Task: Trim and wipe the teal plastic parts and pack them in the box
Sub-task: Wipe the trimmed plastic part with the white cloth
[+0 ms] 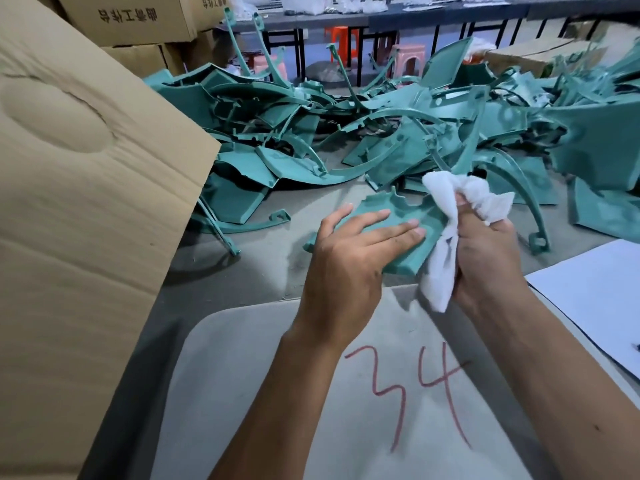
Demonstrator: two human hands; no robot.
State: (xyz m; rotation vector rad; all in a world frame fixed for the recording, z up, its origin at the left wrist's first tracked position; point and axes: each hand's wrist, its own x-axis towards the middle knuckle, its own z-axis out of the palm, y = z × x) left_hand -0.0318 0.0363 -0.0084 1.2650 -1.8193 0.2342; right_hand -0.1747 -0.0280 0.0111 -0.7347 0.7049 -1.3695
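Note:
A flat teal plastic part [398, 216] is held just above the floor in front of me. My left hand [349, 251] lies over its near side, fingers stretched along the top and thumb hidden under it. My right hand [485, 254] grips a crumpled white cloth [446, 230] against the part's right edge. A big heap of teal plastic parts [381, 133] covers the floor beyond. The flap of a large cardboard box [86, 202] fills the left side.
A grey-white board [277, 393] marked "34" in red lies under my forearms. A white sheet [595, 292] sits at the right. Stacked cartons [138, 22] stand at the back left; tables and plastic stools [410, 57] behind the heap.

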